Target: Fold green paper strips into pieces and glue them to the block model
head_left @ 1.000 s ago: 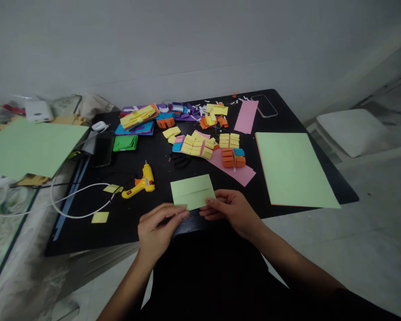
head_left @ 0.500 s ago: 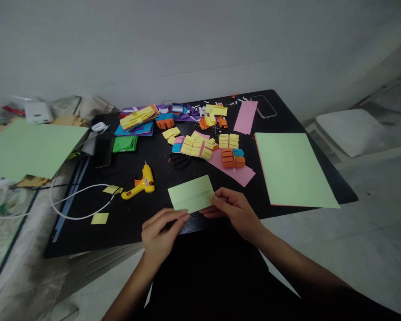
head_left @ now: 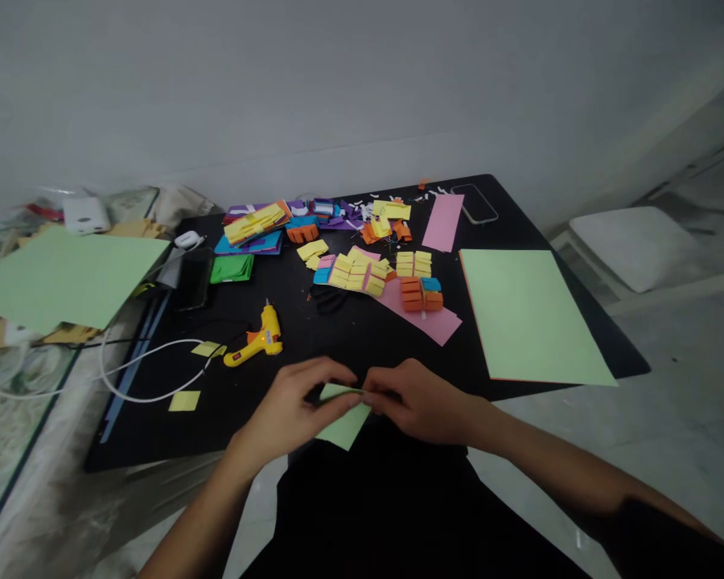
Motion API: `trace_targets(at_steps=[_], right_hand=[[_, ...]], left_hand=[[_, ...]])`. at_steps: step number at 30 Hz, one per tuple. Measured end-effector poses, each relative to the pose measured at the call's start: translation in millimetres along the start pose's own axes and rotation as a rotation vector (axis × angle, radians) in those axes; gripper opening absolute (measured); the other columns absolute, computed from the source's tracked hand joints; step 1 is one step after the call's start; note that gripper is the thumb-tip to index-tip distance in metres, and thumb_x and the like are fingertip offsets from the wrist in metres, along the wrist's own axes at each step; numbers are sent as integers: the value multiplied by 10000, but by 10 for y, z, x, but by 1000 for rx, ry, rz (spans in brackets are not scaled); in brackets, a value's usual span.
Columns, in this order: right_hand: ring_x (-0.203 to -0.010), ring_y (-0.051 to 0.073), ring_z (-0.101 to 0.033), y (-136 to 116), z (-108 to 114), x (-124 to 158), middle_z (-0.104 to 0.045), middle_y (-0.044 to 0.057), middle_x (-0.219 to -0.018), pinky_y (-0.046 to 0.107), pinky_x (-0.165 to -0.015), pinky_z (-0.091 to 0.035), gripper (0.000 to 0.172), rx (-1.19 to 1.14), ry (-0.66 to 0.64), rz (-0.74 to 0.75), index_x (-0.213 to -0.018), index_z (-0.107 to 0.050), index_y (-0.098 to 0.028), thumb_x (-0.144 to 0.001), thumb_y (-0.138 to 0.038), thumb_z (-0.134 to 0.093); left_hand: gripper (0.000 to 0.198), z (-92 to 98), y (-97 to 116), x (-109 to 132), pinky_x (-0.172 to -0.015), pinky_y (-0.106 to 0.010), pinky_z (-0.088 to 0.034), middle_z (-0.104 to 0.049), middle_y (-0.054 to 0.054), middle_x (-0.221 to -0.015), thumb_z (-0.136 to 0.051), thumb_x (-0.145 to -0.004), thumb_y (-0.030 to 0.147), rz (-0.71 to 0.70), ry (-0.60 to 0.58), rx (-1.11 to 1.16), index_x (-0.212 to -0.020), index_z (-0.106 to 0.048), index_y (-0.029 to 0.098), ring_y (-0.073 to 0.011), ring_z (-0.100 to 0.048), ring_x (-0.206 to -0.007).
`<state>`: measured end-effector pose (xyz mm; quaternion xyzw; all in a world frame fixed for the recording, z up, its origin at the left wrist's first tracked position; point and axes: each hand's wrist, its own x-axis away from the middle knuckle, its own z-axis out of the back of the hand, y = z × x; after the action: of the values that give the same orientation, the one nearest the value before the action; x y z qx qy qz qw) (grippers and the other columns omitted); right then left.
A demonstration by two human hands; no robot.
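Paper (head_left: 343,430) right of the glue gun (head_left: 265,338) seems light, creasable; I'd hold its edge, where left hand (head_left: 298,404) and right hand (head_left: 419,400) pinch.

plain grey wall (head_left: 362,96) | pale floor (head_left: 681,426) | white seat (head_left: 615,245) at right | black table (head_left: 217,410) | dim light

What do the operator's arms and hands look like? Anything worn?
Each grip is a bare, ungloved human hand: left hand, right hand. No watch or bracelet on either wrist; no ring visible. The left forearm is bare to the picture's edge. On the right, a plain black sleeve begins near the elbow. No cables or markings visible.
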<state>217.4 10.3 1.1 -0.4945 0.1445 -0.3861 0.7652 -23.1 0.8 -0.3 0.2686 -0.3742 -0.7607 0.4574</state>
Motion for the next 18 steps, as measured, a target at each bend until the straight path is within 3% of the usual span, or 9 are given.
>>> trace_targets(at_steps=[2,4,12,18], right_hand=[[-554,96,-537,-9,-1,-16,-638,-27,-643,238,-580,-364,187,44,-36,5,-857,-712,-178,-994,-228,-596],[-558,97,-532,9,-3,-23,-640,-25,-654,238,-570,-357,200,29,-47,-2,-882,-723,-176,-1005,-271,-598],[-657,128,-629,99,-38,-18,-708,-2,-717,238,-632,-439,228,-250,16,-75,-889,-753,-180,-993,-326,-613],[-589,100,-503,183,-142,-25,-612,-31,-633,231,-571,-365,198,-237,149,-63,-811,-760,-171,-927,-290,-652]], left_hand=[[162,-45,22,-20,-694,-227,-523,-779,-10,-858,-693,-984,354,36,-142,42,-929,-775,224,-146,-716,-754],[193,-74,13,-19,-676,-218,-507,-783,-4,-834,-671,-1000,350,78,-168,72,-902,-778,222,-140,-713,-740],[186,-232,-89,37,-634,-222,-507,-787,-13,-756,-742,-942,347,160,47,216,-835,-804,207,-148,-704,-673],[183,-336,-142,52,-652,-217,-514,-787,-21,-767,-724,-934,324,166,68,287,-835,-800,189,-146,-706,-696]])
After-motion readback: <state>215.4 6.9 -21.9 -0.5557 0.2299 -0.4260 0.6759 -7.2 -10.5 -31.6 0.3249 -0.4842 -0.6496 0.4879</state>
